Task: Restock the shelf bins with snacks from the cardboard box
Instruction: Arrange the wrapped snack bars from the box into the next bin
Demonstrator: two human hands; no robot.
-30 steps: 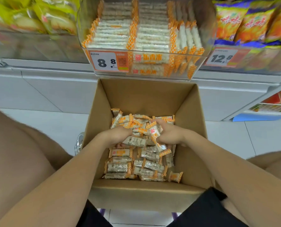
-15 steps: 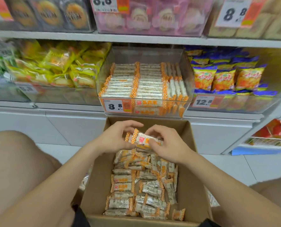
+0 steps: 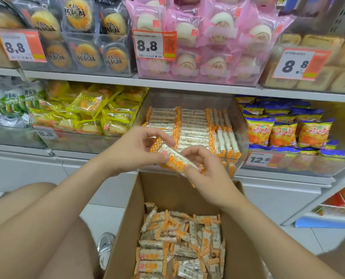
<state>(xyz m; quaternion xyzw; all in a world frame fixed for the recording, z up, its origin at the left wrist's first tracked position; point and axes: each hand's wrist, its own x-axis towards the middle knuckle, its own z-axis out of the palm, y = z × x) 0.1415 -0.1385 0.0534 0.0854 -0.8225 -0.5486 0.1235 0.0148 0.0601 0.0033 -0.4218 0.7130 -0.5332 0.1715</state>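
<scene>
While both hands are raised above the cardboard box (image 3: pixel 127 228), a small stack of orange-and-white wrapped snack bars (image 3: pixel 174 161) is held between them, just in front of the clear shelf bin (image 3: pixel 241 125). The left hand (image 3: pixel 136 151) closes on the stack's upper left end: its thumb presses the near face and its fingers (image 3: pixel 163 136) curl over the far side beside the checkered orange wrapper end. The right hand (image 3: pixel 205 170) closes on the lower right end, fingers bent around the wrappers, thumb on top. The stack lies tilted, upper left to lower right, spanning the gap between the two grips. Behind it, the bin on the lower shelf (image 3: pixel 288 178) holds matching bars in neat rows, some flat, some upright along its right wall. Below the hands, the open box contains many loose bars (image 3: pixel 179 242) of the same kind, heaped across its bottom. A price tag (image 3: pixel 263 159) reading 12.8 marks the neighbouring bin to the right.
</scene>
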